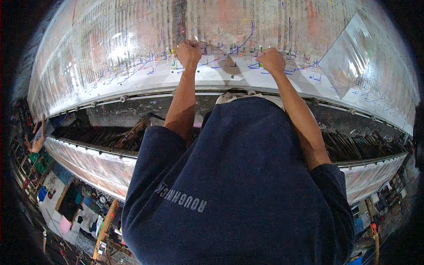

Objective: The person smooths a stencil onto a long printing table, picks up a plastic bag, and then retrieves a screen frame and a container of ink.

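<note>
Between the surface (247, 26) and a second table (95, 170), a dark trough holds slats (353, 148). The surface lies under both hands, its long axis running left to right, its near edge bowed by the lens; streaks and blue, red and green marks cover its pale top. The left hand (189, 54) and right hand (271, 60) are over it, each grip curled closed; whether anything thin is pinched, I cannot tell. A glossy sheet (346, 55) slants toward upper right. Another person (37, 140) is at far left, above a cluttered floor.
</note>
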A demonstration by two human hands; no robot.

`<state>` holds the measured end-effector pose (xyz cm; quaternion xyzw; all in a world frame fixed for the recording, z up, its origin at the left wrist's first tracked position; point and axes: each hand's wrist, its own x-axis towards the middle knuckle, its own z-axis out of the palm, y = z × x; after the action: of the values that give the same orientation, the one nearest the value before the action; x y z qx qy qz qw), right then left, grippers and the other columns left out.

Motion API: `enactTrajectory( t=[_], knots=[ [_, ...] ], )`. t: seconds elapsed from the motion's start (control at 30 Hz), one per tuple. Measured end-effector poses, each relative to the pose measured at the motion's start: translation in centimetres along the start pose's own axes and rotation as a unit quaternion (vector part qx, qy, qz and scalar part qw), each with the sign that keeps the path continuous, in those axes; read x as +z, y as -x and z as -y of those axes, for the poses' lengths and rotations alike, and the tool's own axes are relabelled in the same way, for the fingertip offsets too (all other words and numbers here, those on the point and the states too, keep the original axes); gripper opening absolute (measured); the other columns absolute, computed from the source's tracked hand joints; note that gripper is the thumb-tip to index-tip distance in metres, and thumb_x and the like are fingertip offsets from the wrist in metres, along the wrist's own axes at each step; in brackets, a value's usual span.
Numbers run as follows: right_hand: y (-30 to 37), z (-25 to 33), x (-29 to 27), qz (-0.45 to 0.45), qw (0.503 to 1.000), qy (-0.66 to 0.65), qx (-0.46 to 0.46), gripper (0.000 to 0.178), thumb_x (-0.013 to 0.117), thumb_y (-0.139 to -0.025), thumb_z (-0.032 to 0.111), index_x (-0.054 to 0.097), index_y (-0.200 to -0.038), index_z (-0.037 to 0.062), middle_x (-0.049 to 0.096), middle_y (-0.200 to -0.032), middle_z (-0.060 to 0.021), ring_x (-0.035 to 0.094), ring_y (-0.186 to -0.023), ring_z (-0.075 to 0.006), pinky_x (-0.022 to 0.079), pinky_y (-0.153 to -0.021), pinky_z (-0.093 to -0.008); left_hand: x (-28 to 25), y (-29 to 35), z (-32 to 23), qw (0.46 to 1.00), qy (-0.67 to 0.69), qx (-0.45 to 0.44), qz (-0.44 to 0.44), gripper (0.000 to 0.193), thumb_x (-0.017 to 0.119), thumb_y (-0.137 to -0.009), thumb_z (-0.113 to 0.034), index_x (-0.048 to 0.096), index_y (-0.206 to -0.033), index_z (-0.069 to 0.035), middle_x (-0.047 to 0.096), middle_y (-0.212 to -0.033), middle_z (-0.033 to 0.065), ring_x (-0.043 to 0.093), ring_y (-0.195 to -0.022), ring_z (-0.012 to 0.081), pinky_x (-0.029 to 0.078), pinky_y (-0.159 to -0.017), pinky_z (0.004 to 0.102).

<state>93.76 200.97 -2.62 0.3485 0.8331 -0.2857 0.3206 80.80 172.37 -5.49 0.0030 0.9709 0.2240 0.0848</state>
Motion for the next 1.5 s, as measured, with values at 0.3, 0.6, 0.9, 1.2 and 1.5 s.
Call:
enactTrajectory(
  t=[0.3, 0.6, 0.9, 1.2, 1.5],
  knots=[
    [-0.7, -0.2, 1.2, -0.083, 0.994, 0.064, -0.038, 0.033, 0.08, -0.079, 0.036, 0.078, -0.101, 0.0106, 0.076, -0.105, -0.014, 0.072, -0.103, -0.034, 0.057, -0.085, -0.0492, 0.3, 1.6, -3.2, 0.992, -0.119, -0.03, -0.036, 0.056, 0.081, -0.078, -0.018, 0.062, -0.13, -0.014, 0.065, -0.123, 0.018, 0.063, -0.11, 0.0376, 0.049, -0.093, 0.0519],
    [1.1, -9.3, -0.4, -0.187, 0.94, -0.203, -0.201, 0.017, 0.072, -0.085, 0.016, 0.068, -0.095, 0.0038, 0.071, -0.098, -0.0168, 0.069, -0.095, -0.0358, 0.053, -0.082, -0.0447, 3.4, 4.3, -9.0, 0.987, -0.107, 0.115, -0.017, 0.065, 0.071, -0.078, -0.011, 0.053, -0.141, -0.012, 0.057, -0.117, 0.0224, 0.054, -0.115, 0.0451, 0.045, -0.097, 0.0572],
    [1.0, -33.0, -14.1, -0.337, 0.875, -0.146, 0.316, 0.066, 0.075, -0.089, 0.027, 0.048, -0.14, -0.0054, 0.046, -0.142, -0.0325, 0.046, -0.134, -0.0444, 0.046, -0.106, -0.0522, 15.2, 10.9, -26.2, 0.923, 0.172, 0.289, 0.187, 0.052, 0.07, -0.082, -0.012, 0.054, -0.13, 0.0, 0.059, -0.123, 0.0278, 0.059, -0.112, 0.0448, 0.049, -0.097, 0.0524],
    [-1.0, -40.3, -14.4, -0.319, 0.919, -0.202, 0.11, 0.07, 0.076, -0.084, 0.019, 0.041, -0.136, -0.0111, 0.055, -0.128, -0.0348, 0.06, -0.118, -0.0446, 0.051, -0.094, -0.0507, 24.3, 18.8, -45.5, 0.954, -0.173, 0.231, 0.082, 0.082, 0.074, -0.082, -0.04, 0.041, -0.139, 0.009, 0.044, -0.137, 0.0297, 0.044, -0.125, 0.0489, 0.039, -0.104, 0.0587],
    [3.1, -39.0, -26.4, -0.226, 0.893, -0.347, -0.178, 0.056, 0.064, -0.091, 0.011, 0.044, -0.139, -0.0086, 0.068, -0.086, -0.0279, 0.07, -0.074, -0.0396, 0.056, -0.07, -0.0485, 14.4, 17.9, -51.4, 0.963, -0.056, 0.227, 0.137, 0.039, 0.062, -0.09, -0.01, 0.055, -0.127, -0.002, 0.07, -0.103, 0.0297, 0.068, -0.096, 0.0474, 0.054, -0.086, 0.0568]
  ],
)
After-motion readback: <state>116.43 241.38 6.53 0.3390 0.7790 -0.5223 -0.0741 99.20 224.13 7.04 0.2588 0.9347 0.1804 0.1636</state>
